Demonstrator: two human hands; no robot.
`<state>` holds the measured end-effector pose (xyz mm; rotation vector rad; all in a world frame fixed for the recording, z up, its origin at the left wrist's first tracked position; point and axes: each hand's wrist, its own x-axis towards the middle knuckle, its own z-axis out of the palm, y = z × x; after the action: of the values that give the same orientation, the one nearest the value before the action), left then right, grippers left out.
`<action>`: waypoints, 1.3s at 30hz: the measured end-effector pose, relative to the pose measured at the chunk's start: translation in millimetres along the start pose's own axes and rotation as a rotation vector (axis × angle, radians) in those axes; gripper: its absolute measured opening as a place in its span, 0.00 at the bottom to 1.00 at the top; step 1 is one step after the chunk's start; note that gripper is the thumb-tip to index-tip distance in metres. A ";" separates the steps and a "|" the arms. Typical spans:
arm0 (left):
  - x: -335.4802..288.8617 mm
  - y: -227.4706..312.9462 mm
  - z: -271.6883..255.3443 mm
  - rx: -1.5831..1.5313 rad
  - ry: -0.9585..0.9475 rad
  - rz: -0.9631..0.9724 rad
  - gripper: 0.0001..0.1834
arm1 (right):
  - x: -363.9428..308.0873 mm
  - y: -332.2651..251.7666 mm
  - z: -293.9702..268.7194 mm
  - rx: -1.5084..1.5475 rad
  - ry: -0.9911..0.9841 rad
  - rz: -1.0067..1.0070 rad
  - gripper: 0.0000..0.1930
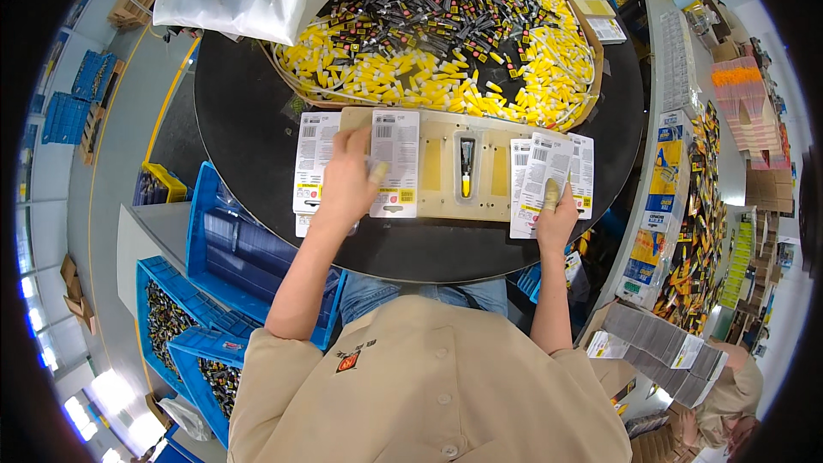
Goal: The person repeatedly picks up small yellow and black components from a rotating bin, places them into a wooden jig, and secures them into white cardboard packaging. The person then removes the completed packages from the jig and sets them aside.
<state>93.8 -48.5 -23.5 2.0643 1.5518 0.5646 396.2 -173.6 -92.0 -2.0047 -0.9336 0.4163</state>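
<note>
A tan fixture board (pixel 437 193) lies on the round black table in front of me. In its slot sits a clear blister (pixel 465 193) holding a small black tube with a yellow cap. My left hand (pixel 347 178) reaches over the board's left part, fingers extended beside a white printed backing card (pixel 396 150) and thumb, in a pale finger cot, at its left edge. White cards (pixel 311 159) lie partly under that hand. My right hand (pixel 557 219) grips a printed card (pixel 549 159) at the board's right end, its cot-covered thumb on top. More cards (pixel 583 163) lie behind it.
Beyond the board, a cardboard-rimmed tray (pixel 591 94) holds heaped black tubes and yellow caps. A white plastic bag (pixel 231 0) hangs at the far left. Blue crates (pixel 201 231) stand left below the table. Packed goods (pixel 656 189) line the right; another person (pixel 729 394) is lower right.
</note>
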 end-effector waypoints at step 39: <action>36.3 120.2 100.5 0.157 -0.355 0.260 0.34 | 36.1 -17.0 -30.7 0.529 0.249 0.004 0.24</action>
<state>254.4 -55.2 -28.8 2.3497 1.1649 0.1513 430.5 -158.3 -58.6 -1.5301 -0.5874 0.3599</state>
